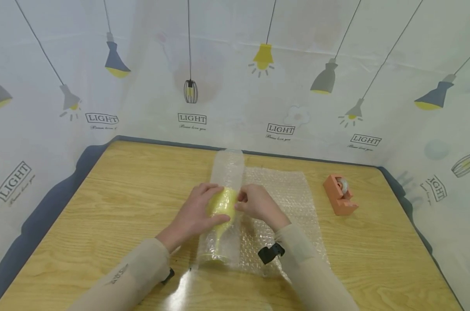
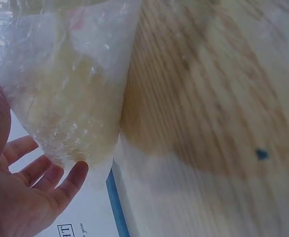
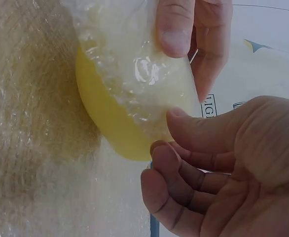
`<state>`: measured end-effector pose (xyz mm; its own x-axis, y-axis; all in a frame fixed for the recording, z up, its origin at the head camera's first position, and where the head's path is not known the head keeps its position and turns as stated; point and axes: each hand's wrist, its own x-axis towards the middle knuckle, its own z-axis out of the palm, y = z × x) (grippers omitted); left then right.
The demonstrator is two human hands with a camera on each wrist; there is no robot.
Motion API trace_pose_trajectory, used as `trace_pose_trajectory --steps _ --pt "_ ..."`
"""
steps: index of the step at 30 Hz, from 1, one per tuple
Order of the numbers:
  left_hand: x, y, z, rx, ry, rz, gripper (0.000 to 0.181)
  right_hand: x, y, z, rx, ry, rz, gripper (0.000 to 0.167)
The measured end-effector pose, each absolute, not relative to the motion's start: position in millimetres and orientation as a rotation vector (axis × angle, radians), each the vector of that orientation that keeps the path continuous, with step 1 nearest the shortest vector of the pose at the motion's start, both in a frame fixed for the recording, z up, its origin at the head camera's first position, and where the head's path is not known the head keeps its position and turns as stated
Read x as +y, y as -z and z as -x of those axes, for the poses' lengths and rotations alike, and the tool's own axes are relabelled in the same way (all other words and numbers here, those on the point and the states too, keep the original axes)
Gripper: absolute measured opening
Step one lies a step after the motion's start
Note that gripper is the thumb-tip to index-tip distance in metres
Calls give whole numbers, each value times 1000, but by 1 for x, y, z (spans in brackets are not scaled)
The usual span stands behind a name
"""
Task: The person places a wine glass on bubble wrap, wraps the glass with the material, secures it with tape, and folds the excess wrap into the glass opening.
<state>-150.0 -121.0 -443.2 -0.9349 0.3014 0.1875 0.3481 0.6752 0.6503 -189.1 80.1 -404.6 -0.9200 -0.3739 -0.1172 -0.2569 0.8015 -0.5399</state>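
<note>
A yellow wine glass [image 1: 224, 203] lies on its side under bubble wrap [image 1: 273, 207], its bowl away from me and its foot toward me. One side of the wrap is folded over the glass; the rest spreads flat to the right. My left hand [image 1: 197, 211] holds the covered bowl from the left, thumb on top, as the right wrist view also shows. At the bowl's right side, my right hand [image 1: 258, 202] pinches the bubble wrap's edge between thumb and fingers. Bare yellow bowl [image 3: 102, 111] shows beside that edge in the right wrist view.
An orange tape dispenser [image 1: 340, 196] with a roll of clear tape stands on the wooden table [image 1: 375, 242], right of the bubble wrap. A white curtain [image 1: 235, 95] printed with lamps hangs behind the table and along both sides.
</note>
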Motion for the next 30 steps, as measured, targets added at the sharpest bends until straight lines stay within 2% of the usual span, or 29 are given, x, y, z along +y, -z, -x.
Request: trace_pose_trajectory --steps 13,21,30 --pt "-114 445 152 -2832 1145 501 86 80 397 184 2662 824 418 11" --pt "-108 445 152 -2818 1062 530 85 76 395 181 2617 859 294 52" --pt "-101 445 152 -2790 1024 574 82 73 401 178 2672 911 243 50"
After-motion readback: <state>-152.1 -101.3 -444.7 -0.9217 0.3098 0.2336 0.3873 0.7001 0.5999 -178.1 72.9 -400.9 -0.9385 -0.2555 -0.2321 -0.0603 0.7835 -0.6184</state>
